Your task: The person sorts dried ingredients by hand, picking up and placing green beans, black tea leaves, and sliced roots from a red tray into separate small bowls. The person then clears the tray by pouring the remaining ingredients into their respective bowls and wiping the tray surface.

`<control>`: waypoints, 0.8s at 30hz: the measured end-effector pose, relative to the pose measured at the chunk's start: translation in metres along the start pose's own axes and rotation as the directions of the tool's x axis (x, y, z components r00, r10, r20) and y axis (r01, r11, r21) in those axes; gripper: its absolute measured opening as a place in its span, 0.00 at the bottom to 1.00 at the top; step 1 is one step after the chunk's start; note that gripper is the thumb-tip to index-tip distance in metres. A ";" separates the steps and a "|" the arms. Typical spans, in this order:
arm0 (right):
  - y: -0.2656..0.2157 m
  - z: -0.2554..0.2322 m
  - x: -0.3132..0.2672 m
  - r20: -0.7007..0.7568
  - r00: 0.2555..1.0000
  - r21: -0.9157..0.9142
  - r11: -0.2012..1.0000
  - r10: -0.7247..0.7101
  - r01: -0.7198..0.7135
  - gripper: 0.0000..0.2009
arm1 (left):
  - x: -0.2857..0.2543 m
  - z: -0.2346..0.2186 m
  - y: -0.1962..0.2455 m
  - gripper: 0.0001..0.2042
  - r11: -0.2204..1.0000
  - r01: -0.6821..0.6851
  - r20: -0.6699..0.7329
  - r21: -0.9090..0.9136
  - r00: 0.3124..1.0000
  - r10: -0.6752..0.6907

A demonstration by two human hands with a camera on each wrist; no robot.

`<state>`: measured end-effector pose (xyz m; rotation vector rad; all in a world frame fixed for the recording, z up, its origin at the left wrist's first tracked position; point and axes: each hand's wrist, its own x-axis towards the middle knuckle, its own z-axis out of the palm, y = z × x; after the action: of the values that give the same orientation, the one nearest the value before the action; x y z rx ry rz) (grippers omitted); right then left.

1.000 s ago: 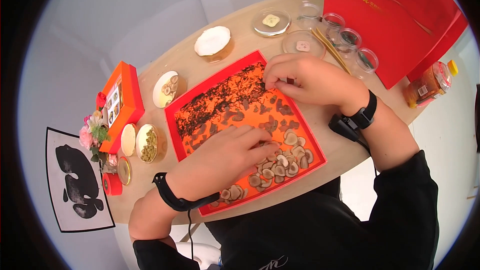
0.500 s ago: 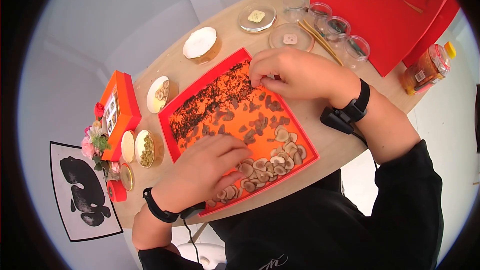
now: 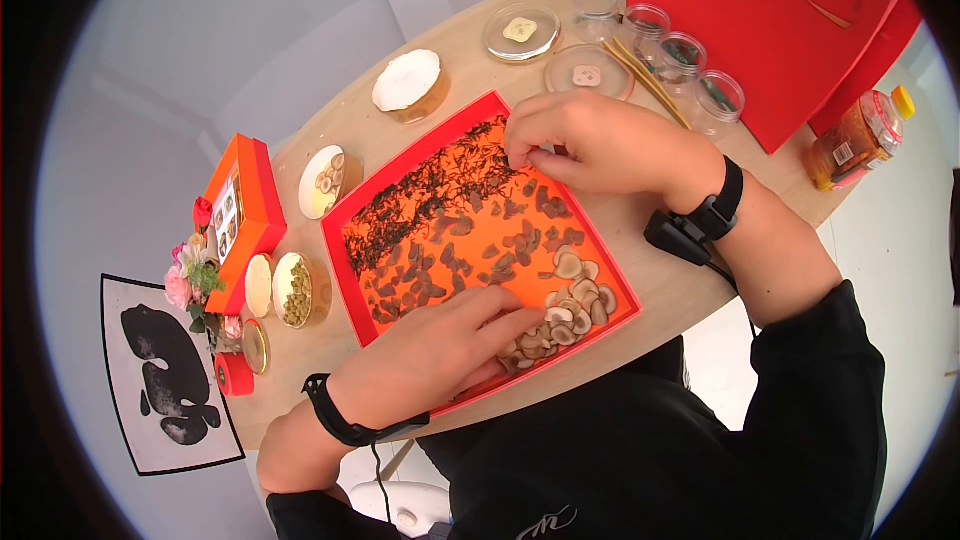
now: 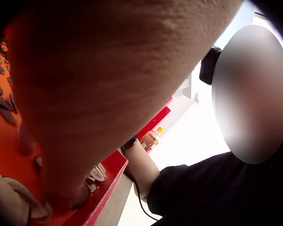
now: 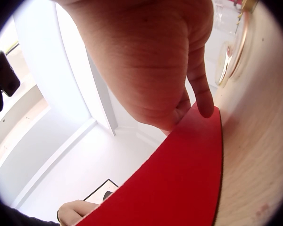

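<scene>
A red box (image 3: 368,328) with an orange floor bears bands of dark shreds (image 3: 430,180), dark brown pieces (image 3: 405,275) and pale mushroom slices (image 3: 568,312). My left hand (image 3: 430,345) lies low over the near side, its lengthened fingers touching the slices; it covers those at the near left. In the left wrist view, bent fingers come down close to mushroom slices (image 4: 98,173) by the wall. At the far right corner my right hand (image 3: 590,145) grips the box wall. The right wrist view has one finger (image 5: 203,96) outside the red wall (image 5: 179,174), other fingertips behind it.
Around the box stand bowls: one white-topped (image 3: 408,80), one with slices (image 3: 327,178), one with green bits (image 3: 298,290). Glass dishes (image 3: 520,32), clear jars (image 3: 678,58), wooden tongs (image 3: 650,85), a red bag (image 3: 760,30) and a drink bottle (image 3: 855,145) lie beyond my right hand.
My left hand swung left and back, baring the slices, then moved right and forward over the slices again. My right hand keeps its place at the box's far right corner.
</scene>
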<state>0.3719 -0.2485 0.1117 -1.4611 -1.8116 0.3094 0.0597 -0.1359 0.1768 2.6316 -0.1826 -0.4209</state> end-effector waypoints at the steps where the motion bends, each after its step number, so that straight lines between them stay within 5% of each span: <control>1: 0.001 0.000 0.000 -0.005 1.000 -0.003 1.000 -0.011 0.011 0.07 | 0.002 0.000 0.001 0.35 1.000 -0.011 0.011 -0.009 1.000 0.011; 8: 0.004 0.000 0.000 0.012 0.999 -0.044 0.999 -0.031 0.031 0.06 | 0.024 -0.003 0.004 0.36 0.998 -0.051 -0.018 -0.046 0.999 0.050; 10: 0.002 -0.001 -0.001 0.012 1.000 -0.037 0.999 -0.013 0.014 0.07 | 0.033 -0.007 0.003 0.38 0.970 -0.190 -0.061 0.154 0.978 0.201; 13: -0.002 -0.002 0.000 0.003 1.000 -0.002 1.000 0.015 -0.015 0.07 | 0.046 -0.012 0.006 0.39 0.950 -0.246 -0.006 0.193 0.968 0.252; 24: 0.008 0.003 0.000 -0.025 0.999 -0.003 0.999 -0.036 0.036 0.06 | 0.055 -0.007 0.020 0.33 0.910 -0.273 0.080 0.311 0.962 0.262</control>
<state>0.3753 -0.2453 0.1044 -1.4263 -1.8167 0.2695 0.1128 -0.1613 0.1776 2.8555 -0.6684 -0.3695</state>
